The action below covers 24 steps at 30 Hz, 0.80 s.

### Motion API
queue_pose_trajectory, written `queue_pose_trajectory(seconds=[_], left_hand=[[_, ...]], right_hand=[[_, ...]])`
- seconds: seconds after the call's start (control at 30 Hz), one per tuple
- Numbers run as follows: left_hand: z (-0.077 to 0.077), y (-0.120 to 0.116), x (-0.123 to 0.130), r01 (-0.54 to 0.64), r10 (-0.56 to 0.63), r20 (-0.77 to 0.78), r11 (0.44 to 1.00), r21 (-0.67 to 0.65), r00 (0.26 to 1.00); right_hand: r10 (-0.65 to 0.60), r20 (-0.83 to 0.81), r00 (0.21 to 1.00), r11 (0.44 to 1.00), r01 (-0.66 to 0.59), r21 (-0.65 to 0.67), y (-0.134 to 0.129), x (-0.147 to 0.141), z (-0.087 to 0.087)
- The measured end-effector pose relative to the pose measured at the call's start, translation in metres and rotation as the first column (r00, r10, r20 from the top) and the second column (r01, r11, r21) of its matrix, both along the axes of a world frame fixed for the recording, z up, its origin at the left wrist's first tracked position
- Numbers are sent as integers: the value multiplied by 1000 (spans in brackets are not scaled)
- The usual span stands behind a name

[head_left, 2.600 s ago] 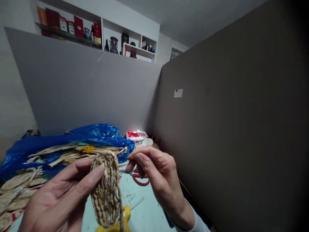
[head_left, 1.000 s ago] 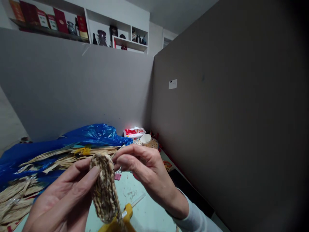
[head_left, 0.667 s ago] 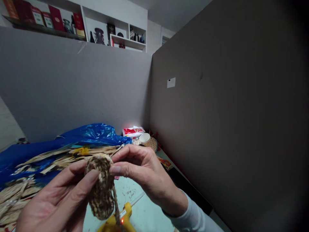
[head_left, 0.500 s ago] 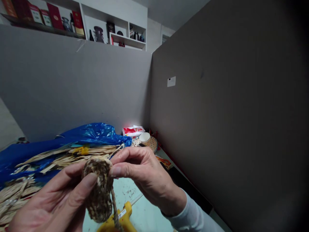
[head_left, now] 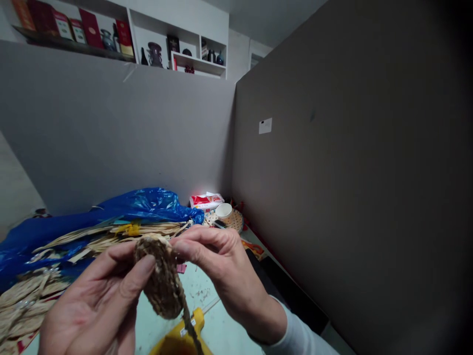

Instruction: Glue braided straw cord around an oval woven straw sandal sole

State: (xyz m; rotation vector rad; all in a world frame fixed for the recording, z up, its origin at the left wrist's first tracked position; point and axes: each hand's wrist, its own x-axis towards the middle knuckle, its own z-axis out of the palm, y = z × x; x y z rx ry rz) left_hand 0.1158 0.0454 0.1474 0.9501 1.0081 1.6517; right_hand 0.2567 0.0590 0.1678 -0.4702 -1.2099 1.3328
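Note:
A small, oblong, sole-shaped woven straw piece point(head_left: 162, 286), brown and rough, is held up in front of me. My left hand point(head_left: 99, 296) grips it from the left, thumb on its near face and fingers behind. At its upper right edge, the thumb and forefinger of my right hand point(head_left: 218, 271) are pinched together on the rim, where a pale strip shows. A twisted straw cord point(head_left: 189, 320) runs down from the piece's right side and hangs loose. Below lies a yellow glue gun point(head_left: 177, 340), partly hidden, with a pale stick point(head_left: 211, 305) projecting from it.
Bundles of straw strips point(head_left: 103, 239) and a blue plastic bag point(head_left: 148, 202) cover the left of the pale green tabletop point(head_left: 199, 281). At the back stand a wipes packet point(head_left: 206, 201), a white bowl point(head_left: 223, 211) and a woven basket point(head_left: 236, 222). Grey partitions point(head_left: 177, 133) enclose the back and right.
Both hands and the straw piece have shifted slightly right. The piece's lower end has swung up and rightward, tilting it more. The cord now slants down to the right.

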Motion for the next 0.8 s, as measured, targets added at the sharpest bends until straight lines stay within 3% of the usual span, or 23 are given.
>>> queue_pose_trajectory(seconds=[0.13, 0.23, 0.4, 0.53, 0.63, 0.8], left_hand=[[7, 3, 0, 59, -50, 133, 996, -61, 990], [13, 4, -4, 75, -56, 172, 992, -105, 983], [20, 5, -12, 29, -16, 207, 998, -60, 978], [24, 4, -14, 51, -43, 194, 998, -35, 980], [29, 2, -14, 70, -59, 148, 995, -70, 987], [33, -1, -15, 56, -62, -109, 997, -51, 992]], right_hand=[[-140, 246, 959, 988, 119, 98, 1, 10, 4], [-239, 317, 918, 968, 199, 154, 2, 19, 8], [-24, 463, 886, 996, -21, 92, 6, 21, 5], [-67, 550, 832, 989, -18, 149, 6, 15, -3], [-38, 505, 863, 988, -43, 148, 5, 14, -3], [-41, 495, 868, 982, -56, 179, 1, 19, 4]])
